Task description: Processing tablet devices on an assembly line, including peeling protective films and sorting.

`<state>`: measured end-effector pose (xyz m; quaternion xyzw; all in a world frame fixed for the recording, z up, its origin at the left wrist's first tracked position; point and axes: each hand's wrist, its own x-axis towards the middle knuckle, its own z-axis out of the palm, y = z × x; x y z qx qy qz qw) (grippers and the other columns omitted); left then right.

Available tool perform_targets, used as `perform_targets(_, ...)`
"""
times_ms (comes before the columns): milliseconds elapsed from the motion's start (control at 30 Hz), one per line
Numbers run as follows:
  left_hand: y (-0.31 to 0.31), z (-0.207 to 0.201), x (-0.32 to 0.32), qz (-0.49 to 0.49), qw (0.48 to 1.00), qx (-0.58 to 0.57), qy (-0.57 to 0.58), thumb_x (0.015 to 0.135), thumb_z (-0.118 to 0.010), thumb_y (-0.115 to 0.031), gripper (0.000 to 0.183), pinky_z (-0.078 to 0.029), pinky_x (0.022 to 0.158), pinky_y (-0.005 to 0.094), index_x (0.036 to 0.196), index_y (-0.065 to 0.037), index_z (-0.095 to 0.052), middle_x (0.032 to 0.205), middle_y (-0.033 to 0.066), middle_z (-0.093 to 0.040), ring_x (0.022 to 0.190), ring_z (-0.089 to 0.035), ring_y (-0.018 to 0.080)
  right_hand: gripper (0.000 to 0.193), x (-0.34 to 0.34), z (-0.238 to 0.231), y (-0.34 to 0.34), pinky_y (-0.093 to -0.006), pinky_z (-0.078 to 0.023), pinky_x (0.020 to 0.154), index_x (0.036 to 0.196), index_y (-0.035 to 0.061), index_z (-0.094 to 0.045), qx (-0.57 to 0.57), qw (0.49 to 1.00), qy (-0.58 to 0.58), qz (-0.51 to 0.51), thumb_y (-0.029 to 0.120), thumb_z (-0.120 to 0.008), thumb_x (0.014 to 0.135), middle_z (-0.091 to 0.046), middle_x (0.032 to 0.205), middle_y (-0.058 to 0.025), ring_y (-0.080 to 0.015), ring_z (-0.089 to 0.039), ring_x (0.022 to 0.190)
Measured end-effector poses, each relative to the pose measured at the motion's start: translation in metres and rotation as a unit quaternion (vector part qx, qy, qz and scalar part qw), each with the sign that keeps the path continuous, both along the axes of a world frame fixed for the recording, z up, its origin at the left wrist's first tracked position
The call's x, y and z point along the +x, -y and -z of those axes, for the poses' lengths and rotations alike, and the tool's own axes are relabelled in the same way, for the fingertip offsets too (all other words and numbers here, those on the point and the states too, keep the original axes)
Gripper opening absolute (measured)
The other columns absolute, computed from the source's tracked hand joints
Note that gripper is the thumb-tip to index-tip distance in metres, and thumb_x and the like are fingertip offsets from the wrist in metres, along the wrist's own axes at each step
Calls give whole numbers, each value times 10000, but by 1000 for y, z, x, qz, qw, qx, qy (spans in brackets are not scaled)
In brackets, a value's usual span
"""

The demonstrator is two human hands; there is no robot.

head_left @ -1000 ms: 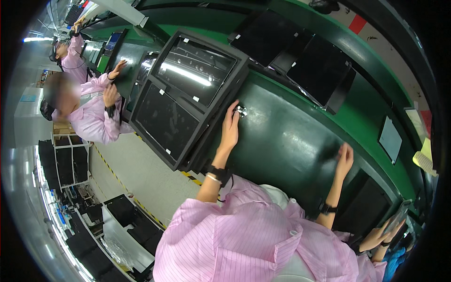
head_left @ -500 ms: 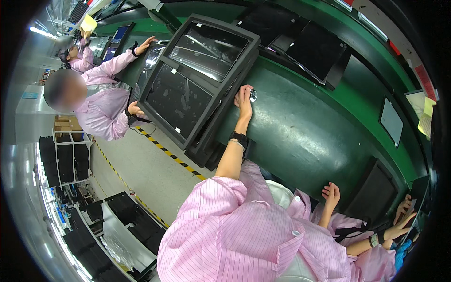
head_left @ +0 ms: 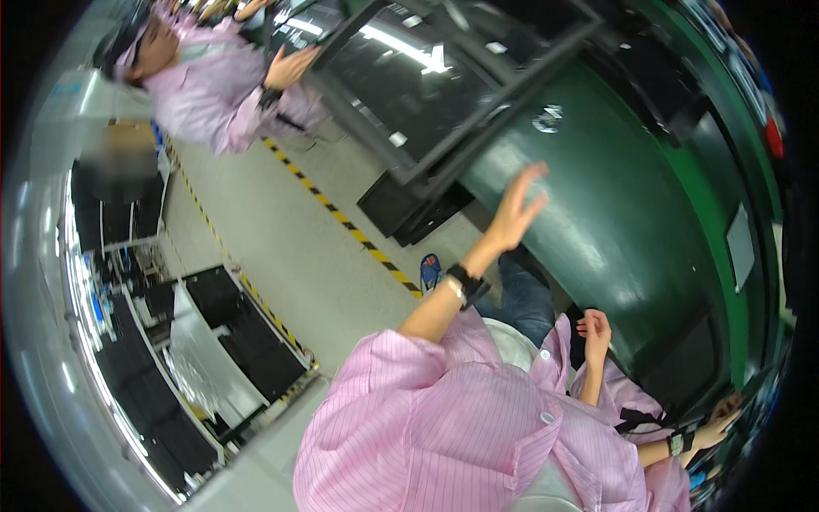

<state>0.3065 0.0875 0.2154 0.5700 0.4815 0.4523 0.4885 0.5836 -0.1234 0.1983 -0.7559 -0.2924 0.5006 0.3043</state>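
My left hand point(head_left: 516, 209) is raised with its fingers spread and holds nothing. It hovers over the near edge of the green conveyor belt point(head_left: 648, 213), just right of a large black framed panel point(head_left: 426, 77). That panel lies tilted across the belt's end, apart from my hand. A small silvery piece point(head_left: 547, 118) lies on the belt beyond my fingertips. My right hand point(head_left: 593, 328) is drawn in close to my chest, fingers loosely curled and empty. Both wrists carry black bands.
A co-worker in a pink coat point(head_left: 213, 85) at the upper left has a hand point(head_left: 290, 66) on the panel's far side. Another person's hand point(head_left: 708, 435) shows at the lower right. Racks of dark panels point(head_left: 247, 341) stand on the floor to my left, past a yellow-black floor stripe point(head_left: 341, 213).
My left hand has come off the black panel and opened in the air. The panel now sits farther up and left, by the co-worker. My right hand pulled back from the belt to my body.
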Motion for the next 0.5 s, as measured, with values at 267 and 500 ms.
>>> perform_targets(267, 227, 95, -134, -6, 933, -341, -111, 870, -515, -383, 420, -412, 873, 381, 1067, -14, -556, 1062, 179, -588, 1011, -540, 332, 190, -213, 69, -76, -358, -476, 605, 858, 39, -612, 17, 877, 100, -470, 219, -618, 797, -635, 714, -144, -283, -621, 641)
perform_targets(500, 354, 220, -91, -134, 856, -487, -112, 877, -501, -341, 353, -457, 782, 441, 994, -12, -551, 964, 206, -607, 873, -594, 363, 330, -419, 397, -130, -436, -429, 822, 1031, 47, -554, 279, 561, 322, -710, 136, -598, 716, -586, 1014, -138, -311, -517, 1005)
